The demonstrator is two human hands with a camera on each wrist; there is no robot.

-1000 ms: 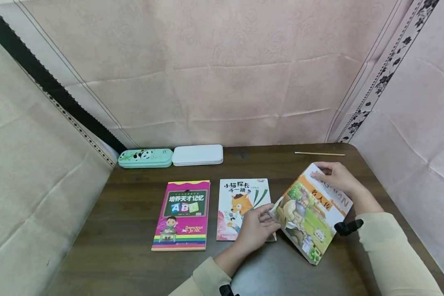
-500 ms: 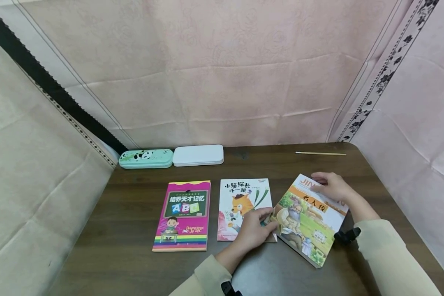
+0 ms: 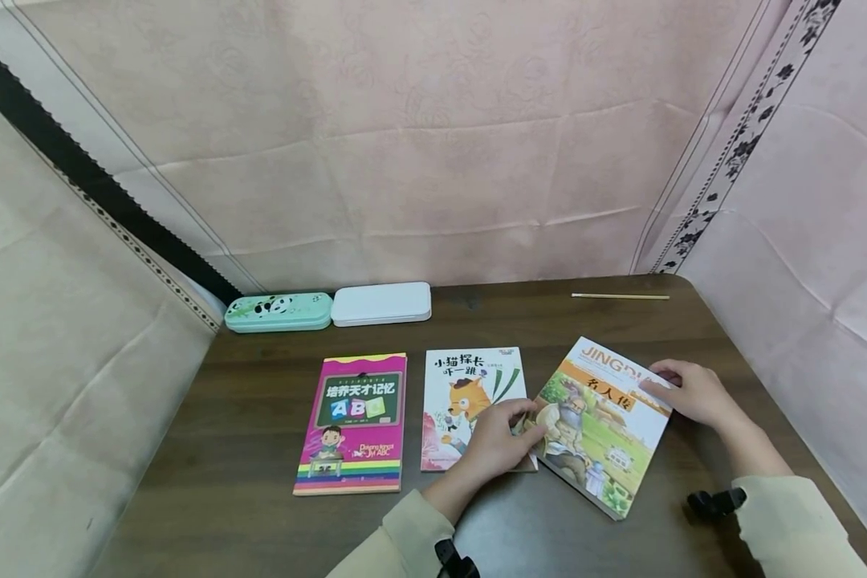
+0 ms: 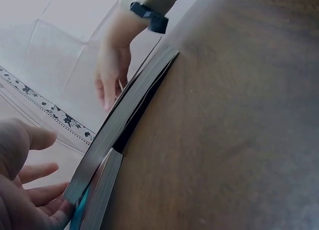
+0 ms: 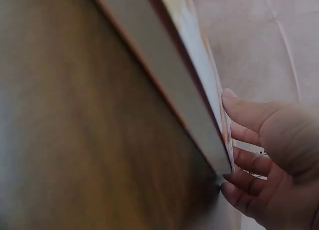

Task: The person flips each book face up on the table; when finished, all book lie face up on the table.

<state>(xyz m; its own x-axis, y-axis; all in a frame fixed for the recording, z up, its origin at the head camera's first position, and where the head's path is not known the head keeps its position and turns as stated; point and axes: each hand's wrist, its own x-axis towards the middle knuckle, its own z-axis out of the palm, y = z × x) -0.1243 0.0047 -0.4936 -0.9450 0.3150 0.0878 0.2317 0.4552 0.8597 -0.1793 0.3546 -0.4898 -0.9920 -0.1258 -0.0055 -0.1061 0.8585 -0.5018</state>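
Note:
A thick book [image 3: 600,425] with an orange title band and a green picture lies slanted on the right of the table. Its left corner overlaps a thin white book [image 3: 462,385] with an orange cat. My left hand [image 3: 498,437] touches that corner; in the left wrist view the thumb [image 4: 42,139] is apart from the book, and lower fingers meet its corner. At the upper right edge is my right hand [image 3: 694,392], its thumb [image 5: 237,105] against the cover and its fingers loosely beside the corner. Left of these lies a pink ABC book [image 3: 361,437].
A green panda case [image 3: 278,313] and a white case [image 3: 381,305] stand side by side along the back edge. A thin pale stick [image 3: 620,296] lies at the back right. Pale cloth [image 3: 433,160] hangs behind and beside the brown table [image 3: 224,449].
The thick book has been lowered flatter onto the table. My right hand has slid right and down along its upper edge, loosening. My left hand stays at the left corner.

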